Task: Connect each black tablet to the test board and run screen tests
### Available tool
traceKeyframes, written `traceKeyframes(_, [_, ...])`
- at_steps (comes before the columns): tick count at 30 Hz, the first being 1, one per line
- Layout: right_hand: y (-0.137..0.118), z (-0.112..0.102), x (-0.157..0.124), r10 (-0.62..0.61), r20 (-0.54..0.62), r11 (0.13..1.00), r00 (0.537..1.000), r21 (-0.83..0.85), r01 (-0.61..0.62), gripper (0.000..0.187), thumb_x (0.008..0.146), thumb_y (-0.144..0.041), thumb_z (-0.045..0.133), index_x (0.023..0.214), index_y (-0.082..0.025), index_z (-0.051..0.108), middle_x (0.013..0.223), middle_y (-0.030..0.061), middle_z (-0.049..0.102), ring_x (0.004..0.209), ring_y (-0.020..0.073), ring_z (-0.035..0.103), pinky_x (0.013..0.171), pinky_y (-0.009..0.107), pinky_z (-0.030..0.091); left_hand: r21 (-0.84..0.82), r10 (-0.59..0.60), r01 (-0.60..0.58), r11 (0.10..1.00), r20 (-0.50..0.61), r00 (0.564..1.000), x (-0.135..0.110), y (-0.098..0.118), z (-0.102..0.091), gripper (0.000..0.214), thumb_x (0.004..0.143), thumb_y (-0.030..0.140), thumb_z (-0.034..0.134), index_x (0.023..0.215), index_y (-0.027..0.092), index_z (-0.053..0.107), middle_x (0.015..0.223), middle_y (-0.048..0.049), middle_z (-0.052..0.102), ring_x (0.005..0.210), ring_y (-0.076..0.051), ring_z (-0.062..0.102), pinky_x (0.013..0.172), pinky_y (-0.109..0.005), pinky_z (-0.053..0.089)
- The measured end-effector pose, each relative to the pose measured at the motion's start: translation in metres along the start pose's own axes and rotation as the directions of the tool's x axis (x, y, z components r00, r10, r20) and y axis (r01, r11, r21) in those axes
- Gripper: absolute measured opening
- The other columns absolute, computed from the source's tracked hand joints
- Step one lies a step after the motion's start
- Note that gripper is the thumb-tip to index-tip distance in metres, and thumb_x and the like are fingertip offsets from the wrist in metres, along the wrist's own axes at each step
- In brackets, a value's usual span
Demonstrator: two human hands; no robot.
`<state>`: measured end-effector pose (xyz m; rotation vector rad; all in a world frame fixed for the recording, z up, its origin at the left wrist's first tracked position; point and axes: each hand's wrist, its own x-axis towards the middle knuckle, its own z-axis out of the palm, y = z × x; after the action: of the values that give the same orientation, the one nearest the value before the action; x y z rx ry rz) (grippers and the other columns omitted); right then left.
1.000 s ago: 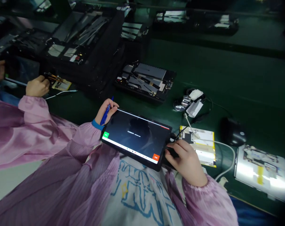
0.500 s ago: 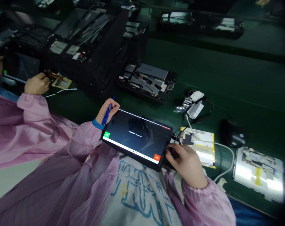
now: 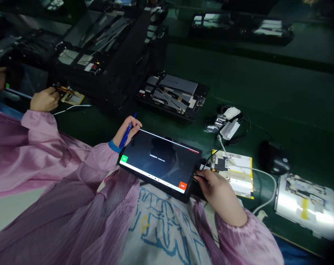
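Note:
A black tablet (image 3: pixel 158 162) is held tilted in front of me, its dark screen lit with a green box at lower left and a red box at lower right. My left hand (image 3: pixel 127 131) grips its upper left corner, with a blue pen (image 3: pixel 126 136) tucked between the fingers. At the tablet's right edge, my right hand (image 3: pixel 218 191) is closed in a pinch. A thin black cable (image 3: pixel 209 160) runs down into those fingertips; its end is hidden by the hand.
An opened device (image 3: pixel 172 94) lies beyond the tablet, beside tall stacks of similar units (image 3: pixel 100 48). To the right are a battery pack (image 3: pixel 240 180), a white cable (image 3: pixel 274 184), a black mouse-like object (image 3: pixel 274 158) and a silver panel (image 3: pixel 305 206). A co-worker's hand (image 3: pixel 45 99) works at left.
The tablet and both hands stay nearly in place. My right hand and wrist have shifted very slightly, still at the tablet's right edge. The view has moved a little.

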<state>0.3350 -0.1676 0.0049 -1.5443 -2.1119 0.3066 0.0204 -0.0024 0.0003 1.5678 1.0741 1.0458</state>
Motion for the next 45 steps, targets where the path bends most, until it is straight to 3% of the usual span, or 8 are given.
traceKeyframes(8, [0.006,0.0,-0.005,0.003,0.031,0.998,1.0,0.057,-0.005,0.018,0.094,-0.031,0.049,0.093,-0.018,0.061,0.076,0.0058,0.069,0.066,0.0188,0.066,0.058,0.029,0.051,-0.018,-0.167,0.167,0.986,-0.066,0.984,-0.001,0.014,0.002,0.027,0.058,0.04,0.073,0.066,0.035,0.048,0.08,0.0007,0.065,0.081,-0.027,0.055,0.075,-0.05,0.045])
traceKeyframes(14, [0.005,-0.003,-0.004,0.003,0.044,0.998,0.999,0.055,-0.006,0.015,0.092,-0.028,0.053,0.092,-0.017,0.064,0.079,0.0062,0.069,0.071,0.0196,0.065,0.062,0.031,0.051,0.003,-0.15,0.151,0.989,-0.074,0.986,-0.001,0.014,0.001,0.026,0.059,0.042,0.073,0.066,0.036,0.048,0.081,0.0018,0.067,0.083,-0.028,0.057,0.072,-0.051,0.045])
traceKeyframes(27, [-0.005,-0.006,0.002,0.033,0.033,0.986,0.999,-0.162,-0.027,0.023,0.09,-0.03,0.047,0.08,-0.018,0.064,0.056,0.002,0.059,0.051,0.0166,0.056,0.052,0.028,0.039,-0.014,-0.179,0.178,0.984,-0.05,0.983,-0.001,0.02,-0.002,0.028,0.06,0.04,0.073,0.067,0.033,0.047,0.08,-0.0005,0.065,0.081,-0.026,0.056,0.073,-0.046,0.042])
traceKeyframes(31, [-0.002,-0.006,-0.004,0.115,0.029,0.991,0.993,-0.066,-0.113,0.023,0.091,-0.035,0.05,0.085,-0.018,0.064,0.057,0.0005,0.06,0.049,0.0152,0.057,0.051,0.027,0.041,0.0,-0.144,0.144,0.99,-0.026,0.989,-0.003,0.016,-0.003,0.033,0.067,0.041,0.073,0.072,0.027,0.044,0.085,-0.0021,0.065,0.078,-0.022,0.055,0.074,-0.04,0.041])
traceKeyframes(36, [0.0,-0.005,-0.007,0.133,0.001,0.99,0.991,0.056,-0.132,0.019,0.091,-0.032,0.052,0.09,-0.018,0.064,0.073,0.0049,0.069,0.062,0.0172,0.065,0.057,0.028,0.05,-0.049,-0.109,0.109,0.993,0.005,0.994,-0.006,0.003,-0.007,0.039,0.074,0.042,0.072,0.078,0.021,0.04,0.086,-0.0026,0.063,0.076,-0.016,0.056,0.07,-0.031,0.041])
traceKeyframes(40, [-0.001,-0.001,-0.008,0.171,-0.03,0.982,0.985,0.093,-0.167,0.017,0.09,-0.029,0.053,0.091,-0.018,0.066,0.079,0.0069,0.072,0.068,0.0194,0.067,0.062,0.031,0.053,-0.173,-0.156,0.14,0.975,-0.086,0.984,-0.008,-0.003,-0.008,0.033,0.076,0.041,0.07,0.079,0.021,0.044,0.069,0.0023,0.053,0.062,-0.013,0.051,0.057,-0.025,0.038])
traceKeyframes(45, [-0.002,0.006,-0.009,0.271,-0.078,0.948,0.959,0.197,-0.252,0.015,0.089,-0.026,0.055,0.094,-0.021,0.068,0.084,0.0063,0.074,0.073,0.0191,0.068,0.067,0.033,0.055,-0.272,-0.257,0.198,0.941,-0.198,0.946,-0.004,0.007,-0.007,0.039,0.062,0.033,0.079,0.075,0.022,0.044,0.066,0.0029,0.053,0.059,-0.013,0.054,0.052,-0.024,0.04])
